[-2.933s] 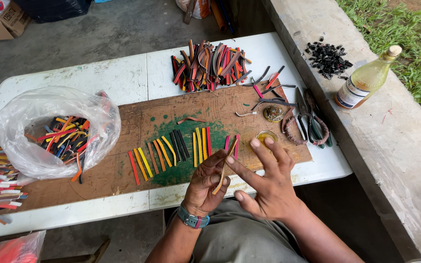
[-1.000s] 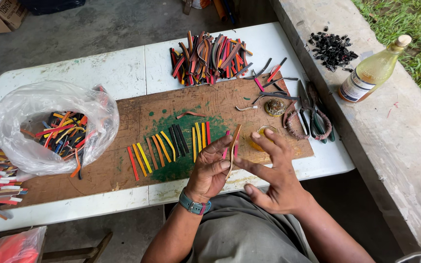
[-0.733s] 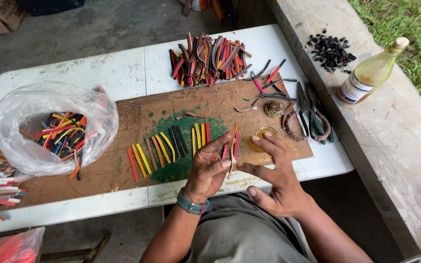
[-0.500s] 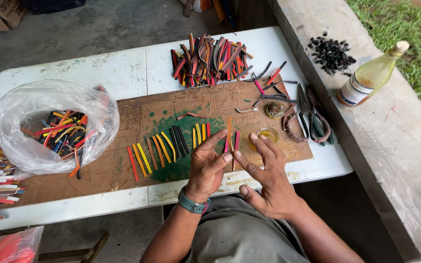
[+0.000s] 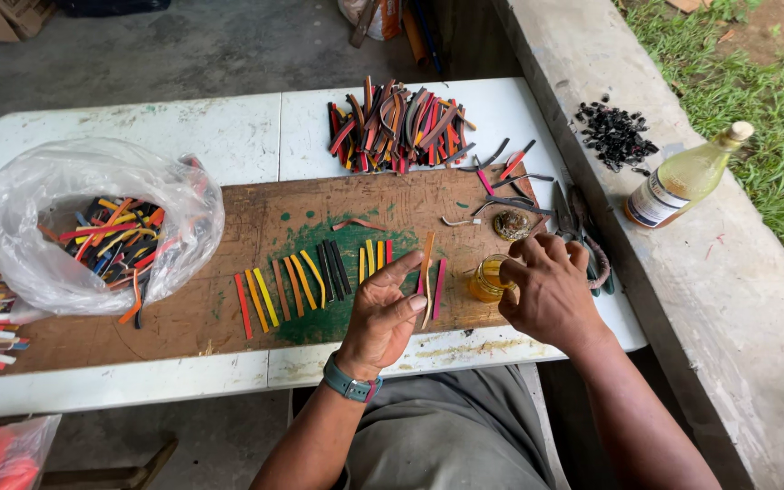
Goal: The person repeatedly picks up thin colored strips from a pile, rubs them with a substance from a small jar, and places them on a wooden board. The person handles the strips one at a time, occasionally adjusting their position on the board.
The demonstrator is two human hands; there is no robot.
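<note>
bag (image 5: 93, 227) left on board (image 5: 229, 218); strip row (image 5: 310, 281) centre; jar (image 5: 487, 279) right; pile (image 5: 398, 125) behind

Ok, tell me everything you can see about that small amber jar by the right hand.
The small jar is round, squat and looks like clear glass holding amber-yellow stuff. It stands upright and lidless on the wooden board, near its right end. The right hand touches its right side with the fingertips; a pink strip lies just left.
</note>
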